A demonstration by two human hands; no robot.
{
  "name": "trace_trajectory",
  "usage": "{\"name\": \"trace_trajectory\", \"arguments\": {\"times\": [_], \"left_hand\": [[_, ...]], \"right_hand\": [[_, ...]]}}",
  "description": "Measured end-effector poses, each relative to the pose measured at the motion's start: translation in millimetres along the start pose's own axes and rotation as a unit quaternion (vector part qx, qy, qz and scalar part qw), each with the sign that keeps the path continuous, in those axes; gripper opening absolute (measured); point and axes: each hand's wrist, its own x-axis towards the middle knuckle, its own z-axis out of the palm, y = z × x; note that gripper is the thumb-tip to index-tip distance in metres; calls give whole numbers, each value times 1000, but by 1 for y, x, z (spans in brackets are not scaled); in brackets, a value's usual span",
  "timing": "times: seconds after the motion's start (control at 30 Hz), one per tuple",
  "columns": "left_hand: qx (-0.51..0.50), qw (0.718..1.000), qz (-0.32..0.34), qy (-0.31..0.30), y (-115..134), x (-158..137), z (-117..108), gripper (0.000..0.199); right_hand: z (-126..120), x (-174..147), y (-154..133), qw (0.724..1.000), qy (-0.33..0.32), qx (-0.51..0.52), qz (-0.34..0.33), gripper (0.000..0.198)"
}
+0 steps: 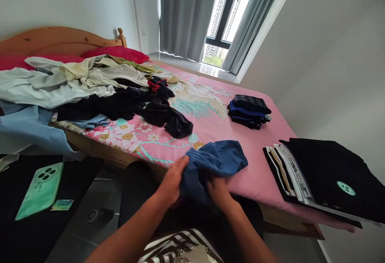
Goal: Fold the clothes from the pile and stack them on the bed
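Blue shorts point(221, 156) with a gathered elastic waistband lie partly on the near edge of the bed and partly over my lap. My left hand point(173, 179) grips the waistband at its left end, thumb on top. My right hand point(219, 191) is closed on the lower fold of the same shorts, and its fingertips are hidden in the cloth. Just beyond the shorts, a crumpled black garment point(168, 116) rests on the pink floral bedsheet point(207, 128).
A heap of loose clothes point(87, 80) covers the bed's left side. At the right are a small folded stack point(249, 110) and a larger stack topped by a black shirt point(333, 170). A green phone point(40, 191) and a card point(62, 205) lie on a black surface at left.
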Motion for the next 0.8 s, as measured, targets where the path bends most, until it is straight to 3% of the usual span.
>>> {"name": "trace_trajectory", "arguments": {"times": [0.1,0.17,0.23,0.37,0.43,0.5,0.57,0.6,0.7,0.8], "left_hand": [[-99,984,10,145,19,25,-29,18],[-129,976,23,172,22,34,-44,18],[-149,977,28,147,16,37,-52,19],[-191,979,-67,7,-8,25,-45,28],[-200,972,-106,-61,-18,17,-35,31],[-198,967,-112,-116,-25,8,-25,32],[-171,968,-93,-156,-30,-1,-15,33],[-143,972,-78,-169,-32,-5,-11,34],[-3,981,-18,-193,-38,-15,-6,40],[119,966,7,-230,-43,-21,-4,51]], "right_hand": [[-27,-9,13,987,87,56,124,34],[-52,-14,20,954,176,117,211,38],[-74,-16,22,922,265,152,240,44],[-94,-21,5,888,410,112,174,48],[-88,-28,-17,914,366,100,144,33],[-73,-38,-43,967,215,79,109,22],[-52,-46,-65,996,53,30,71,30],[-40,-50,-72,998,5,4,59,42],[-9,-55,-77,998,-21,-24,54,72],[7,-58,-65,997,-7,25,66,68]]}}
